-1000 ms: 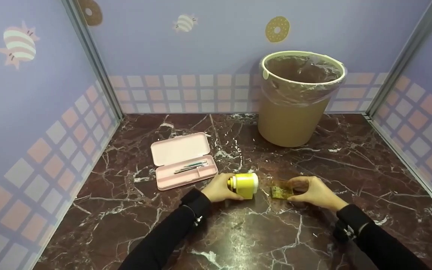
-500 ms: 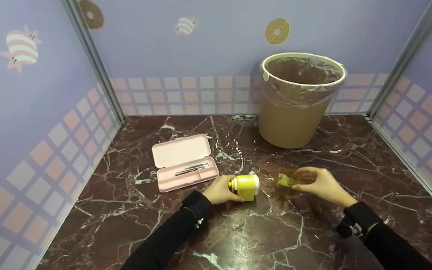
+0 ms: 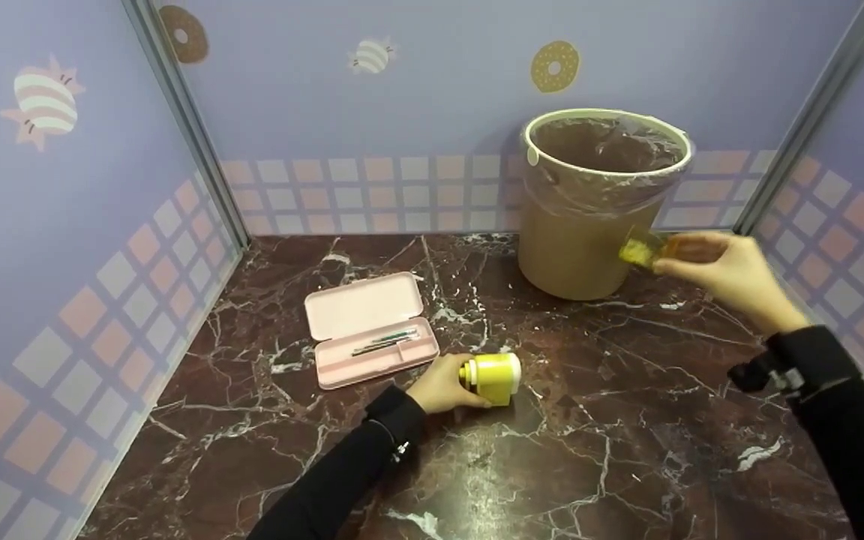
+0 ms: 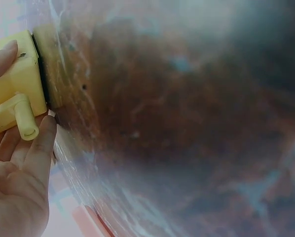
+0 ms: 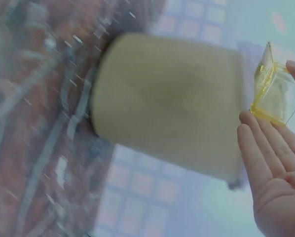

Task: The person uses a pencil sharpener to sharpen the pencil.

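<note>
In the head view, my left hand (image 3: 443,386) grips a yellow crank pencil sharpener (image 3: 496,379) on the tabletop. Its crank handle (image 4: 25,118) juts out on the near side in the left wrist view, with thumb and fingers on either side of the body. My right hand (image 3: 736,277) is raised at the right, pinching a clear yellow shavings drawer (image 3: 643,251) between thumb and fingers. Shavings show inside the drawer. It overlaps the lower wall of the beige trash bin (image 3: 571,240) in the head view, below the bin's rim.
The bin stands at the back right, lined with a clear plastic bag (image 3: 589,191). A pink pencil case (image 3: 364,304) lies open left of the sharpener, several pencils (image 3: 385,341) inside. White crumbs dot the marble tabletop (image 3: 252,435). Patterned walls close off the back and sides.
My right hand has lifted the shavings drawer off the table beside the sharpener and carried it up and right to the bin. The left hand and sharpener stay in place.
</note>
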The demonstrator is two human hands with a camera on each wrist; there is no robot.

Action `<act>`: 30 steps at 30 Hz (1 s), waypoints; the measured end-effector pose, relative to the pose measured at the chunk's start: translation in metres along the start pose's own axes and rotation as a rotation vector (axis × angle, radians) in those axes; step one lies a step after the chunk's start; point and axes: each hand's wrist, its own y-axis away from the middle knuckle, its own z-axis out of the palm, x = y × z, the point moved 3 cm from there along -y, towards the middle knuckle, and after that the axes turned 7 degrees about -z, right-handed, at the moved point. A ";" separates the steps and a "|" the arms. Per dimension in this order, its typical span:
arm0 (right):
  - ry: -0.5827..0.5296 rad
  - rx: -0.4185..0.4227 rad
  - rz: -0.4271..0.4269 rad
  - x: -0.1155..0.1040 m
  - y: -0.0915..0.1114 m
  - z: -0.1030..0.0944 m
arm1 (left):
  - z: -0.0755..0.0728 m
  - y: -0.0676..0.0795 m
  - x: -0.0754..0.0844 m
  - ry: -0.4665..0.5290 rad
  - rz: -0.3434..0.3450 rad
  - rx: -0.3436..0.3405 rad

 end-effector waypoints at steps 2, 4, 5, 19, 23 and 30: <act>0.020 0.019 0.019 -0.007 -0.009 -0.015 | 0.001 0.000 0.000 -0.006 -0.003 0.000; 0.047 0.039 0.035 -0.014 -0.018 -0.028 | 0.002 0.000 -0.001 -0.009 -0.006 -0.001; 0.057 0.052 0.040 -0.017 -0.022 -0.034 | 0.002 0.000 -0.001 -0.009 -0.008 -0.002; 0.383 0.330 0.032 -0.047 -0.099 -0.055 | 0.002 -0.002 -0.003 0.003 0.015 -0.007; 0.509 0.325 0.013 -0.049 -0.115 -0.044 | 0.002 -0.003 -0.004 0.015 0.025 -0.021; 0.736 0.265 -0.121 -0.056 -0.137 -0.021 | 0.000 -0.001 -0.003 0.007 -0.003 -0.023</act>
